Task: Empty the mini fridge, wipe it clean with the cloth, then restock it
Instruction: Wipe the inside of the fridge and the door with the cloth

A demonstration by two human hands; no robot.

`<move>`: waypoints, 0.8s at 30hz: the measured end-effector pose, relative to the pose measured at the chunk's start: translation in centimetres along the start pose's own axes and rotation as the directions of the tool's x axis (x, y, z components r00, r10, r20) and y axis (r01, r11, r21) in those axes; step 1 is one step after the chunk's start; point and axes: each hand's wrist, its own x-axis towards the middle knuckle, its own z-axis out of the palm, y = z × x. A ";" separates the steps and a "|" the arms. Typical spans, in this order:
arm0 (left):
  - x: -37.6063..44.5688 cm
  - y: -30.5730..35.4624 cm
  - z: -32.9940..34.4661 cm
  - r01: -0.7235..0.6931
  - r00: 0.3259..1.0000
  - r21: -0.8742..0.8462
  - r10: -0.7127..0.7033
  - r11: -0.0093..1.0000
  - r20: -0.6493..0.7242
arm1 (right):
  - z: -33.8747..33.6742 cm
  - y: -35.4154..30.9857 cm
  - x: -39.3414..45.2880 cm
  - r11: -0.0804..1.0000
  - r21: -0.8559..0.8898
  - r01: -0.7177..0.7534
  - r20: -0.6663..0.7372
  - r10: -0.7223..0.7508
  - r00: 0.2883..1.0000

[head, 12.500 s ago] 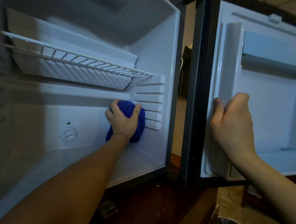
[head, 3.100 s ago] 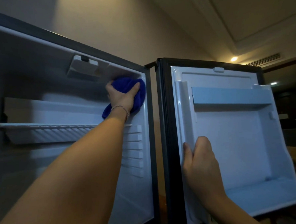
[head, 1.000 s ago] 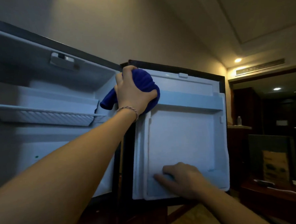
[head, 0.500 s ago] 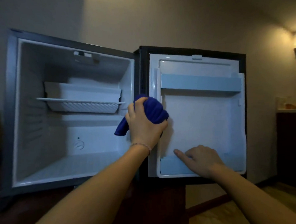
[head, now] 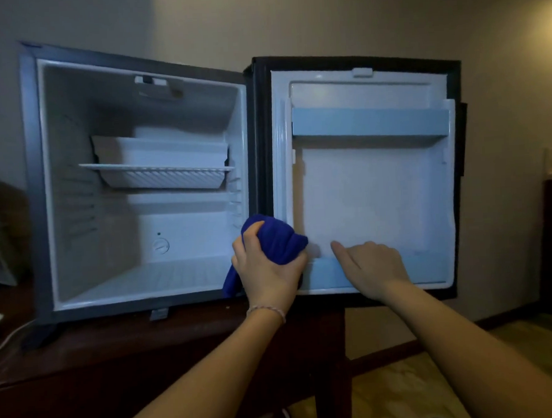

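The mini fridge [head: 37,189] stands open on a dark wooden table, its white inside holding only a wire shelf [head: 157,170] and a white tray on it. The door [head: 363,188] is swung fully open to the right, with an upper rail [head: 369,122] and a lower rail. My left hand [head: 267,273] grips a bunched blue cloth [head: 278,240] at the door's lower left corner, near the hinge. My right hand [head: 370,266] rests on the door's lower rail, with the forefinger stretched out to the left.
A dark wooden table [head: 116,354] carries the fridge, and its right edge ends under the door. A thermostat dial [head: 160,246] sits on the fridge's back wall. A white cable [head: 6,338] lies at the left. Tiled floor [head: 421,383] shows below right.
My left hand has brought the cloth down from the door's upper left to its lower left corner. The view has pulled back and the right hand stays on the lower rail.
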 end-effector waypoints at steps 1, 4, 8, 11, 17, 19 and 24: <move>0.0 0.2 0.0 0.010 1.000 -0.009 -0.010 1.000 -0.006 | 0.0 -0.1 -0.1 1.000 -0.004 -0.002 -0.005 0.002 1.000; 0.4 1.4 -0.1 0.035 0.999 -0.023 -0.036 0.999 -0.037 | 0.0 -0.4 -0.4 1.000 0.007 -0.012 -0.030 0.013 0.999; 5.9 6.5 0.4 -0.016 0.997 -0.118 0.008 0.993 -0.070 | 0.6 0.0 -0.9 0.999 0.049 0.014 -0.092 -0.010 0.996; 13.0 12.3 0.3 -0.155 0.987 -0.169 0.144 0.973 -0.075 | 0.7 0.2 -1.0 0.996 0.089 0.032 -0.114 -0.021 0.993; 18.5 14.9 1.7 -0.292 0.955 -0.090 0.285 0.952 -0.081 | 1.6 1.0 -0.3 0.997 0.053 0.060 -0.156 -0.051 0.986; 17.6 13.6 2.0 -0.323 0.943 -0.109 0.310 0.940 -0.121 | 1.8 1.3 0.1 0.996 0.072 0.053 -0.184 -0.039 0.982; 11.1 7.1 1.7 -0.376 0.926 -0.067 0.372 0.924 -0.060 | 3.6 2.2 1.4 0.998 0.060 0.029 -0.253 -0.013 0.967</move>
